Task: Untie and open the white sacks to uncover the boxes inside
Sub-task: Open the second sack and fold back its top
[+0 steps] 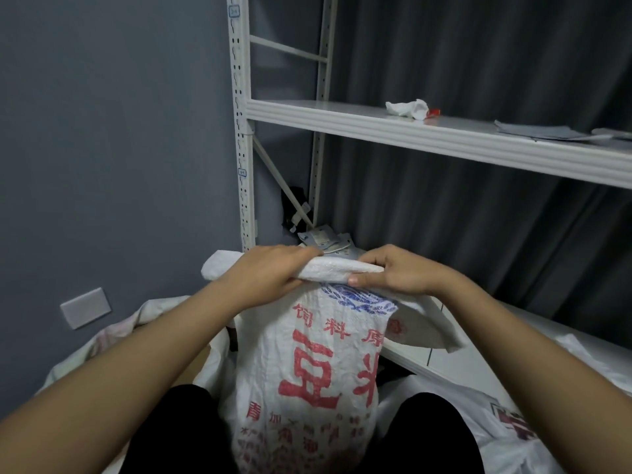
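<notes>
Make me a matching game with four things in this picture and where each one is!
Things:
1. white sack
2. crumpled white paper
3. grey wall plate
4. left hand

Places:
A. on the blue-grey wall, low at the left
B. upright between the person's knees
C. gripping the rolled top of the sack, left of the right hand
D. lying on the white shelf

Pairs: 1-B, 2-D, 3-A, 4-C
</notes>
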A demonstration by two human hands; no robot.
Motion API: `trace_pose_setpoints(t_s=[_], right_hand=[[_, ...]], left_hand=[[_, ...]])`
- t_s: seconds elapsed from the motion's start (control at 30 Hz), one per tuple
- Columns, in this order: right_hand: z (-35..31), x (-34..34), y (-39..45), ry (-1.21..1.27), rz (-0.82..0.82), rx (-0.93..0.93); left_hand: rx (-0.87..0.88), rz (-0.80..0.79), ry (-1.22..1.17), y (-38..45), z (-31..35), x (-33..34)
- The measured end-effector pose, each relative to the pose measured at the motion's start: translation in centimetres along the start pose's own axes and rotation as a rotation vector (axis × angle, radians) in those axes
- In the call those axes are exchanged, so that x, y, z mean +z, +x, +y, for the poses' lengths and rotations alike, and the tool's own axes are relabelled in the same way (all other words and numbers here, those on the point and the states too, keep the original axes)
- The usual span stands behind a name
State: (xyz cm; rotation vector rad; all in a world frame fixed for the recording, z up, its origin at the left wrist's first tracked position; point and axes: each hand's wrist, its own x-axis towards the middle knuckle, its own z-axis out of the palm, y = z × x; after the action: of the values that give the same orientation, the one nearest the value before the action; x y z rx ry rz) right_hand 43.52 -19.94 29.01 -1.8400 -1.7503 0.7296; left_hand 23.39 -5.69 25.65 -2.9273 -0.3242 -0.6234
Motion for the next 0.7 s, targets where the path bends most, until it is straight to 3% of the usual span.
trace_pose_setpoints(t_s=[0.2,0.37,0.43,0.5,0.57,0.63,0.7], right_hand=[[-0.7,0.7,0.2,-0.348,0.124,-0.115],[-0.5,0.8,0.3,-0.466,0.243,-0.213],[-0.3,1.6,0.2,-0.667,0.230,-0.216],[-0.3,2.0,-0.1,-0.765,0.212,-0.200],[-0.6,2.1,-0.1,-0.501,0.186,-0.177],[-0.5,2.7,0.3,-0.167,0.155,-0.154],[-0.2,3.8,0.5,-0.207,0.210,-0.157]], left_hand=[[-0.028,-0.068,0.067,2.0,-0.6,-2.6],[-0.125,-0.309,-0.227,2.4,-0.8,-4.8],[-0.064,-0.279,0.016,2.5,-0.4,-4.5],[0.016,-0.128,0.333,2.4,0.1,-3.8],[0.137,0.069,0.534,1.9,0.4,-2.8],[0.244,0.205,0.509,1.6,0.5,-2.1],[0.238,0.138,0.352,1.6,0.3,-1.7]])
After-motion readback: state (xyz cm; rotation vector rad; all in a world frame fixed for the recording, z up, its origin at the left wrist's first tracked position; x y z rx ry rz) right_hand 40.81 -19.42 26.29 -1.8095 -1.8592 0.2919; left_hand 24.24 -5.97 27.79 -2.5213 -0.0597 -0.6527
